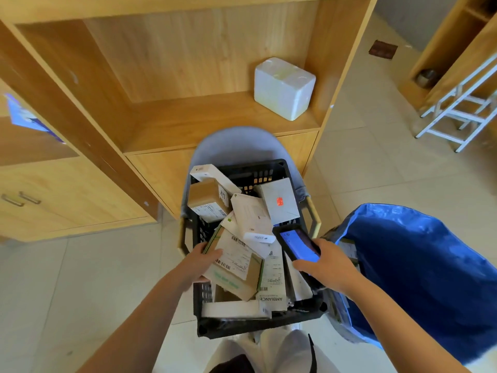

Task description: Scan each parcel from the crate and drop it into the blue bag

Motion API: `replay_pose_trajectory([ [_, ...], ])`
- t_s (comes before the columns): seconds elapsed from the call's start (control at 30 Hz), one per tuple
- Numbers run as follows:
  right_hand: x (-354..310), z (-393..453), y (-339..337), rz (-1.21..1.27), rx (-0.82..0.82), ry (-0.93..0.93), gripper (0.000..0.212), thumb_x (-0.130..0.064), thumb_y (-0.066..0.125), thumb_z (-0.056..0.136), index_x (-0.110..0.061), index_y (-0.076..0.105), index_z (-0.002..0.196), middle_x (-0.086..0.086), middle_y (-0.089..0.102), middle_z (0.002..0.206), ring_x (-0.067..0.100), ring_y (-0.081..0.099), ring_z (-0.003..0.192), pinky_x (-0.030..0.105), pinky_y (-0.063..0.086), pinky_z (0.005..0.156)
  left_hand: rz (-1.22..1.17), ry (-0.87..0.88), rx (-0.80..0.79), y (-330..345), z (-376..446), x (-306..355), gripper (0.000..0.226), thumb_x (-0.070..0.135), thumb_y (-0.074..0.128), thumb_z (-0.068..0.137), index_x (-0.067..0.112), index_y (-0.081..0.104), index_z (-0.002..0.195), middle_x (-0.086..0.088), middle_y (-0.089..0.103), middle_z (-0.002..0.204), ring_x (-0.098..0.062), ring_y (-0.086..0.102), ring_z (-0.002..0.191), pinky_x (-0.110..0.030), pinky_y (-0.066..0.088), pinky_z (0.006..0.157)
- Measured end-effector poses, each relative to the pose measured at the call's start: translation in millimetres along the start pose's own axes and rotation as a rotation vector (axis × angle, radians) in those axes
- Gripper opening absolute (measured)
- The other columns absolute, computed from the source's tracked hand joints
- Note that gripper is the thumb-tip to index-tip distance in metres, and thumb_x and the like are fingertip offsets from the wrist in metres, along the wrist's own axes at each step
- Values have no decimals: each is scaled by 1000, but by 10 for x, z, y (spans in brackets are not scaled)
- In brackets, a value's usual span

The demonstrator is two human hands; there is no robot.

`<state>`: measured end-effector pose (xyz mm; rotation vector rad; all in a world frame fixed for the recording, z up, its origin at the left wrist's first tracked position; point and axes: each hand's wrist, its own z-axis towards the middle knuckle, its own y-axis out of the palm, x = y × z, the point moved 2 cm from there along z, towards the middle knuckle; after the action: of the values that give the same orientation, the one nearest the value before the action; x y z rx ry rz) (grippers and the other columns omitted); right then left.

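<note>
Pale tiled floor (376, 162), wooden shelving (188, 63), metal ladder (462, 109).

Your crate (255, 325) is black plastic with latticed walls and a slight sheen. The parcels (236, 265) in it are matt cardboard and white paperboard boxes with paper labels. To your right, the bag (430, 265) is blue plastic film, glossy and creased. The scanner (298, 244) has a glossy lit screen in a dark casing. The far shelf (188, 63) is smooth wood-grain board with a satin finish. The box (283, 87) on it looks like white foam, matt and grainy. The floor (376, 157) is pale, smooth tile.
</note>
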<state>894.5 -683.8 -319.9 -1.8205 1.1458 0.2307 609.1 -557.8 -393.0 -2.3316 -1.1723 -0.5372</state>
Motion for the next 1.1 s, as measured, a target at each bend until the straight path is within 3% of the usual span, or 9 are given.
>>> replay_pose_trajectory([
  [0.17,-177,-21,71,-33,-48,-63,43,-45,77,79,-20,55,106,3,63,97,14,62,78,22,49,60,130,105,23,-292,-280,61,42,35,60,95,32,41,132,0,73,99,-17,70,91,-33,56,75],
  [0.27,-285,-8,127,-33,-65,-77,40,-44,77,81,-20,54,103,1,62,94,12,60,74,21,44,59,171,177,42,-475,-417,142,38,34,60,95,34,40,128,2,72,99,-15,68,91,-30,51,70],
  [0.37,-387,12,176,-8,-113,-83,34,-43,77,82,-22,53,95,-1,59,86,11,57,68,19,42,56,166,259,89,-653,-550,267,42,37,60,94,35,41,131,5,69,103,-13,65,94,-31,49,70],
  [0.5,-459,34,219,60,-179,-74,36,-47,76,82,-19,57,94,0,60,81,13,59,66,21,44,59,149,385,130,-857,-683,402,65,47,65,85,31,40,142,7,64,116,-10,62,100,-31,48,77],
  [0.67,-610,-1,137,193,-274,-69,54,-56,73,72,-11,63,99,6,63,86,20,61,74,30,45,68,-7,526,147,-899,-858,589,61,25,64,94,33,33,146,16,60,117,-6,59,105,-33,47,92],
  [0.77,-687,-52,98,182,-295,-65,69,-64,71,62,-4,60,94,8,55,82,22,55,73,34,40,69,-71,549,143,-838,-852,646,65,15,64,94,30,32,150,13,59,119,-9,59,109,-28,47,89],
  [0.9,-672,-86,92,232,-305,-35,62,-62,74,63,-9,58,92,10,56,84,25,56,72,38,41,69,-26,608,159,-680,-779,634,62,8,60,96,27,34,149,18,58,111,3,59,96,-14,48,72],
  [1.03,-621,-142,87,358,-353,-26,41,-47,73,79,-12,60,95,15,55,89,29,59,79,38,60,74,-26,638,174,-572,-690,582,56,9,60,96,45,39,132,5,55,120,-5,58,106,-14,49,74],
  [1.1,-591,-169,84,391,-358,-19,38,-44,73,81,-11,60,94,16,53,92,30,57,83,39,61,78,-18,635,178,-556,-635,567,57,13,62,95,47,39,134,1,53,125,-10,58,112,-19,50,80],
])
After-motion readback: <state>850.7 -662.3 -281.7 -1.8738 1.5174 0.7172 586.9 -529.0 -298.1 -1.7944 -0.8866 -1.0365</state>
